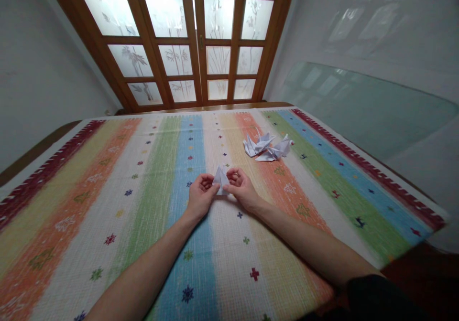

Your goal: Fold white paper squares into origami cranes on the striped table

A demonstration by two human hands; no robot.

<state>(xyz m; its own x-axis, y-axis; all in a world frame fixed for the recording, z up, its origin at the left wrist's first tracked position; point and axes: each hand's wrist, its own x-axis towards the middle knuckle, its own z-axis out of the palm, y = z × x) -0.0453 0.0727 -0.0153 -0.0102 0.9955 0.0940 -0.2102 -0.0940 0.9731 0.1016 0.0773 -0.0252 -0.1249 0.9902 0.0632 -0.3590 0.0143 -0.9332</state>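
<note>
A small piece of folded white paper [221,180], pointed at the top, is held between my two hands just above the striped tablecloth [147,216]. My left hand [201,193] pinches its left edge, the thumb lying on the near face and the other fingers curled. On the opposite edge my right hand [244,187] grips it in the same way, thumb in front. Beyond my right hand, several folded white paper cranes [267,146] lie in a cluster, overlapping one another.
The tablecloth covers a table whose wooden edge [43,146] shows at the left. Wooden doors with frosted panes [175,58] stand behind the far edge. A pale glass panel [358,106] leans along the right wall.
</note>
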